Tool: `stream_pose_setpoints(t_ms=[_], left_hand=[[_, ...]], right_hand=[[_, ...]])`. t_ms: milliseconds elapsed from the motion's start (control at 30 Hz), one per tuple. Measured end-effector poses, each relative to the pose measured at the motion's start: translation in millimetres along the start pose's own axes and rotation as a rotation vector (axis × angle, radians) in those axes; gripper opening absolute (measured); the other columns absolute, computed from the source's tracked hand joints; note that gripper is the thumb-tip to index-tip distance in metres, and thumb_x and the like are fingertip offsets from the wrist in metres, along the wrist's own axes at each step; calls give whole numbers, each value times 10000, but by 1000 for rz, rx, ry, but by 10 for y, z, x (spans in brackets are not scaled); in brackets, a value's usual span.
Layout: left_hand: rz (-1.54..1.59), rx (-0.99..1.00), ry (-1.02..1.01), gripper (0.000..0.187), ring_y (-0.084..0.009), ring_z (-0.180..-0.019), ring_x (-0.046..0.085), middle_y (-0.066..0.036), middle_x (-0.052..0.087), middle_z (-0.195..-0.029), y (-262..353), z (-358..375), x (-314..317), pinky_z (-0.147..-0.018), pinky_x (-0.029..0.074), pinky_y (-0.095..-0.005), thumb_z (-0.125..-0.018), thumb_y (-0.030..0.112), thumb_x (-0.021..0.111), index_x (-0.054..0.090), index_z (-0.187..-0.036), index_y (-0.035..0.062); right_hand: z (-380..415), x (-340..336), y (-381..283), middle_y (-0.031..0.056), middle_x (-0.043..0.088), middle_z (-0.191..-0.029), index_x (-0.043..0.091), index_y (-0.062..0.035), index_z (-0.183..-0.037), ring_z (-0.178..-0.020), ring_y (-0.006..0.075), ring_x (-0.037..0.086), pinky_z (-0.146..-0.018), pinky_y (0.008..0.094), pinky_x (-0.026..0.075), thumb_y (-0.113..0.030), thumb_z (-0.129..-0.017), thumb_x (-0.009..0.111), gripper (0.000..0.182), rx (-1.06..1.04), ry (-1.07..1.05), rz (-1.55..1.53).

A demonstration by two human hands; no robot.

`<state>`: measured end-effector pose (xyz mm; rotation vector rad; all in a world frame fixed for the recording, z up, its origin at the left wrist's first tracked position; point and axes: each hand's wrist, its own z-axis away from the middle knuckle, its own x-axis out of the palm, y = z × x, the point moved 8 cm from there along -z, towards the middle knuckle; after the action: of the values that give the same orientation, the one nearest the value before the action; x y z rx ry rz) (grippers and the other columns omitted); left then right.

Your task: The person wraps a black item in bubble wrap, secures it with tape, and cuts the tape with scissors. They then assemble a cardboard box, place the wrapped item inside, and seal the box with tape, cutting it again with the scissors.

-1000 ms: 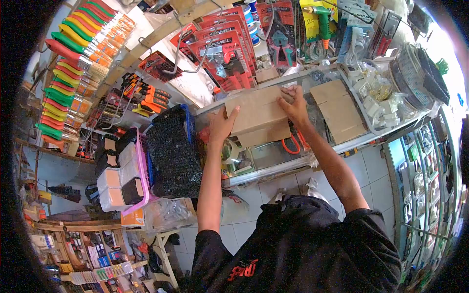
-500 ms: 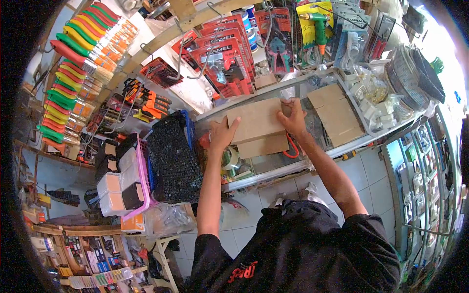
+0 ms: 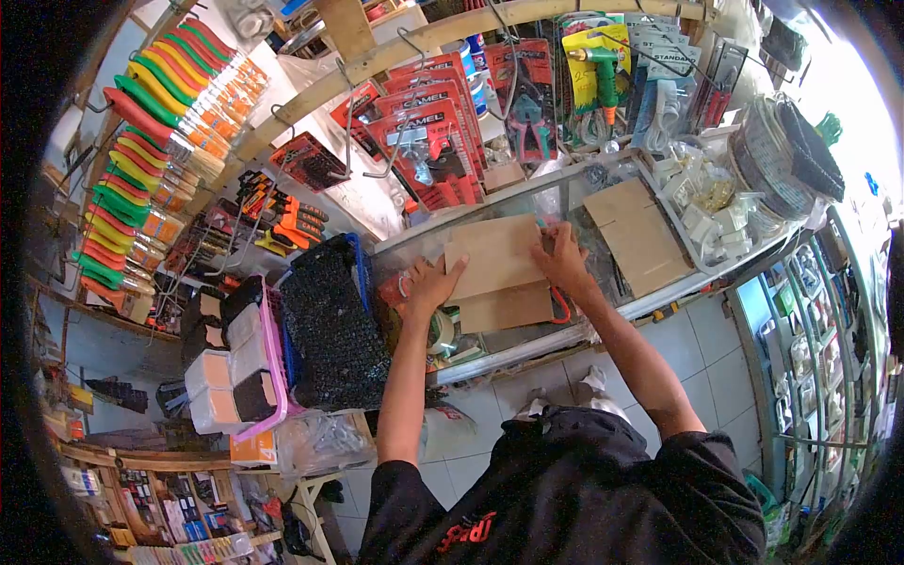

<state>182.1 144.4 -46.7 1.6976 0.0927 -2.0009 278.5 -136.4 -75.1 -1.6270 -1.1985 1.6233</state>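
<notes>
A folded piece of brown cardboard (image 3: 494, 247) lies on the glass-topped counter, with a lower flap along its near side. At its left edge is my left hand (image 3: 431, 285), thumb laid on the cardboard and fingers reaching past the side. My right hand (image 3: 565, 261) grips the right edge with bent fingers. Beneath the near left corner a roll of tape (image 3: 441, 331) shows in part. An orange-red loop (image 3: 561, 307) sticks out by the right end of the flap; the rest of it is hidden. A second cardboard piece (image 3: 640, 235) rests flat to the right.
A blue basket of black items (image 3: 330, 320) and a pink basket of wrapped packs (image 3: 273, 358) stand left. Carded tools (image 3: 428, 141) hang above the counter's back edge, paintbrushes (image 3: 179, 113) at far left. A tray of small fittings (image 3: 716, 207) sits right.
The whole view has shifted slightly, and the counter sits lower in the picture. Both hands keep to the sides of the cardboard, and its near flap shows a little more.
</notes>
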Motion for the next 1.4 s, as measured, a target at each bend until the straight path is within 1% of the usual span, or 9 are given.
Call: stream_pose_setpoints(t_ms=[233, 333, 533, 700, 800, 900, 1100, 1200, 1400], left_hand=[[62, 473, 413, 675, -563, -1412, 304, -330, 302, -1565, 718, 296, -264, -1148, 232, -676, -1023, 492, 492, 348, -1583, 142], [-19, 585, 418, 615, -543, -1453, 268, -234, 269, -1630, 1164, 467, 339, -1148, 212, -705, -1038, 441, 466, 359, -1583, 176], [-214, 558, 334, 585, -559, -1480, 197, -176, 198, -1673, 1480, 629, 303, -1128, 202, -751, -1063, 458, 400, 330, -1598, 231], [-214, 555, 275, 595, -562, -1476, 203, -181, 188, -1673, 1482, 617, 321, -1126, 195, -753, -1050, 467, 434, 367, -1585, 216], [-214, 566, 263, 591, -565, -1474, 204, -184, 185, -1673, 1482, 599, 332, -1130, 189, -748, -1047, 468, 447, 390, -1576, 210], [-203, 563, 280, 573, -557, -1476, 210, -180, 195, -1672, 1491, 643, 290, -1135, 184, -745, -1054, 445, 444, 401, -1570, 201], [-180, 608, 248, 590, -463, -1523, 189, -180, 223, -1666, 1560, 668, 400, -1192, 182, -662, -1064, 331, 426, 304, -1598, 112], [-44, 664, 239, 577, -436, -1525, 209, -185, 268, -1648, 1624, 704, 434, -1217, 191, -606, -1062, 269, 435, 309, -1583, 56], [79, 648, 246, 595, -415, -1507, 268, -181, 329, -1621, 1691, 722, 349, -1227, 213, -545, -1038, 252, 510, 332, -1543, -6]], right_hand=[[-67, 94, 213, 139, 618, -1280, 421, -81, -1253, -1218, 303, 575, -1028, 624, 276, -295, -880, 758, 546, -2, 6, -84], [-58, 107, 235, 112, 618, -1293, 411, -96, -1309, -1276, 350, 542, -1014, 699, 244, -327, -894, 734, 574, 2, -10, -120], [-2, 65, 161, 231, 595, -1347, 379, -17, -1186, -1183, 276, 611, -970, 424, 473, -143, -940, 711, 432, -39, -28, -256], [106, -71, -85, 213, 627, -1330, 356, -31, -1216, -1176, 265, 644, -968, 432, 474, -135, -945, 702, 451, -3, -21, -168], [166, -159, -207, 146, 713, -1160, 341, -55, -1399, -1039, 327, 706, -1034, 564, 347, -330, -941, 705, 647, -19, 49, -119], [180, -130, -131, 146, 715, -1150, 417, -41, -1379, -1051, 282, 705, -1023, 484, 417, -299, -961, 684, 559, 14, 34, -44], [331, -385, -32, 125, 704, -1208, 634, 31, -1272, -1076, 211, 686, -945, 324, 530, -266, -995, 609, 407, 329, -243, -1018], [424, -540, -215, 66, 699, -1143, 692, -25, -1250, -1038, 148, 655, -885, 280, 507, -292, -1030, 538, 380, 490, -327, -966], [457, -324, -71, 99, 667, -1272, 628, 24, -1312, -1156, 191, 626, -972, 349, 488, -289, -1060, 404, 460, 506, -460, -1026]])
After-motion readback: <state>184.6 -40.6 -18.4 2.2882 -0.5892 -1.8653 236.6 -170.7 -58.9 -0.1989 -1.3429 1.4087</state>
